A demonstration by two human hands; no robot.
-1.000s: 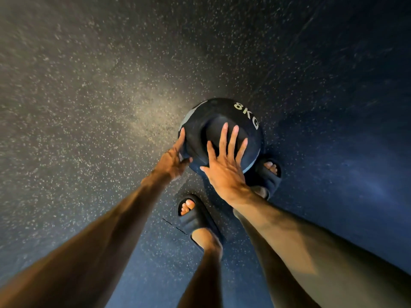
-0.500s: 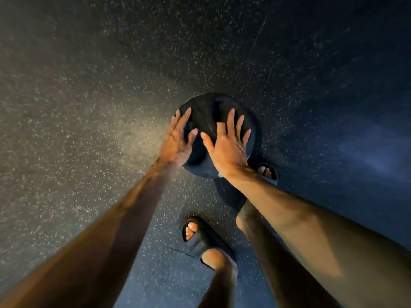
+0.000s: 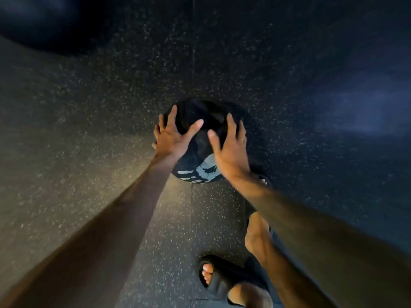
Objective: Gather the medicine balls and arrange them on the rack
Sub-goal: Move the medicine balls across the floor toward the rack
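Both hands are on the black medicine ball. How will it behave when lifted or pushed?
Likely heavy for its size: the left hand and right hand both flank the medicine ball with spread fingers. Round, with flat speckled floor beneath, it may roll if released. Its surface looks matte, so probably not slippery.

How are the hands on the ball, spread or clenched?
Spread: the left hand and right hand lie splayed on the medicine ball, thumbs apart on top.
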